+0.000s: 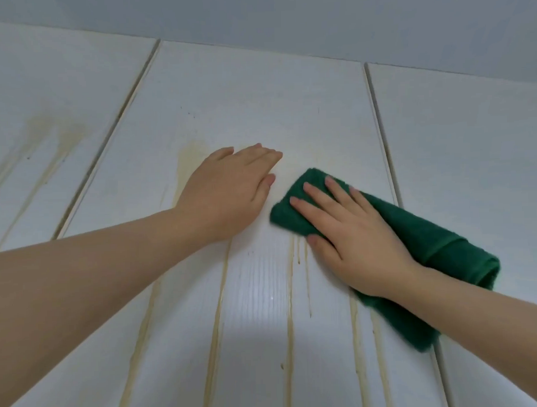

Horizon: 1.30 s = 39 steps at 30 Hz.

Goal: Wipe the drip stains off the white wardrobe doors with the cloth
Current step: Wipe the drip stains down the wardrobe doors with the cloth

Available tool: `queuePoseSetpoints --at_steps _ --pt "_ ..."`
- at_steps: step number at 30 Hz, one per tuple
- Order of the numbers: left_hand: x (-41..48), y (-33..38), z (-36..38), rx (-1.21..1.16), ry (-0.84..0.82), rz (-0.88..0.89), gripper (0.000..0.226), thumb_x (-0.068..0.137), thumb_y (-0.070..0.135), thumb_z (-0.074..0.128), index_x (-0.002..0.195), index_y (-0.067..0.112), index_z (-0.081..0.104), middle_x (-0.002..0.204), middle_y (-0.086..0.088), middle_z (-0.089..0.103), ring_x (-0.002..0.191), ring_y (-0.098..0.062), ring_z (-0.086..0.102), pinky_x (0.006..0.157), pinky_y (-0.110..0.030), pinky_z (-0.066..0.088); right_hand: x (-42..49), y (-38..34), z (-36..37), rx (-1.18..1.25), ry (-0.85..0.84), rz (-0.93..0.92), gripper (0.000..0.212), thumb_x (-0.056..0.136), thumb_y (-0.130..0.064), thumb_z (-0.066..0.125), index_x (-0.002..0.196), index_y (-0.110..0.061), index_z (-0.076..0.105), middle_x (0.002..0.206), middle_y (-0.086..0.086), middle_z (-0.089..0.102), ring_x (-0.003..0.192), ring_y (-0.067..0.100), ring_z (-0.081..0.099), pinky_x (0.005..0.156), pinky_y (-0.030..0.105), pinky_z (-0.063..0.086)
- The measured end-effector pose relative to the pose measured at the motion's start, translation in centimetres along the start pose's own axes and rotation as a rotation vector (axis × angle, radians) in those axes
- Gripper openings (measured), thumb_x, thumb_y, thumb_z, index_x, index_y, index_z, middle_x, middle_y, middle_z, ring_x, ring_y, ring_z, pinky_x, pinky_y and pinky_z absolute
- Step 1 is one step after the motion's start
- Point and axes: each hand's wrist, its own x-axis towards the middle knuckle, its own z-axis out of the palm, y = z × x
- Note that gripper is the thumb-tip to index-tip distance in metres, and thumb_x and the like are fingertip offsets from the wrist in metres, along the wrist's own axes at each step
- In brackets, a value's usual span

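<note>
The middle white wardrobe door [251,91] fills the view, streaked with yellowish drip stains [291,330] that run downward and a broader blotch [188,159] near its upper left. My right hand [350,234] lies flat with straight fingers on a folded dark green cloth [426,237] and presses it against the door. My left hand [227,192] rests flat on the door just left of the cloth, fingers straight, covering part of the stained patch.
A left door [55,143] carries more yellow blotches and streaks. A right door [472,153] looks mostly white. Narrow vertical gaps [380,132] separate the doors. A pale grey-blue ceiling [315,16] runs above the door tops.
</note>
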Motion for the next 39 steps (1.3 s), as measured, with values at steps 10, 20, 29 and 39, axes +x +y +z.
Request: queuePoseSetpoints --at_steps 10,20,29,39 --pt "1.0 2.0 0.8 -0.022 0.035 0.026 0.046 0.102 0.027 0.02 0.148 0.024 0.023 0.152 0.012 0.028 0.14 -0.003 0.02 0.111 -0.022 0.007 3.3 1.2 -0.1 -0.026 0.043 0.381 0.055 0.097 -0.039 0.017 0.15 -0.026 0.012 0.158 -0.001 0.009 0.145 0.023 0.001 0.115 0.037 -0.003" --pt "-0.9 -0.9 0.8 0.05 0.122 -0.069 0.061 0.089 0.035 0.016 0.149 0.021 0.02 0.153 0.005 0.028 0.132 -0.017 0.036 0.102 -0.021 0.015 5.5 1.9 -0.6 0.029 0.072 0.578 0.05 0.101 -0.036 0.018 0.15 -0.027 0.012 0.158 -0.001 0.006 0.145 0.024 -0.002 0.116 0.042 -0.002" --pt "-3.0 -7.2 -0.3 0.232 0.123 -0.119 0.07 0.085 0.045 0.002 0.148 0.021 0.024 0.153 0.001 0.028 0.143 -0.018 0.018 0.114 -0.036 0.011 8.2 0.7 -0.1 0.023 0.076 0.413 0.048 0.102 -0.034 0.018 0.149 -0.027 0.02 0.157 -0.002 0.014 0.145 0.023 0.005 0.116 0.04 0.006" --pt "-4.5 -14.1 -1.4 0.184 -0.084 -0.142 0.057 0.098 0.043 0.011 0.151 0.023 0.0 0.158 0.005 0.001 0.145 -0.009 -0.003 0.116 -0.034 -0.007 10.7 -7.7 1.2 -0.018 0.055 0.378 0.049 0.101 -0.036 0.018 0.15 -0.031 0.014 0.158 -0.005 0.008 0.145 0.02 0.0 0.115 0.037 0.001"
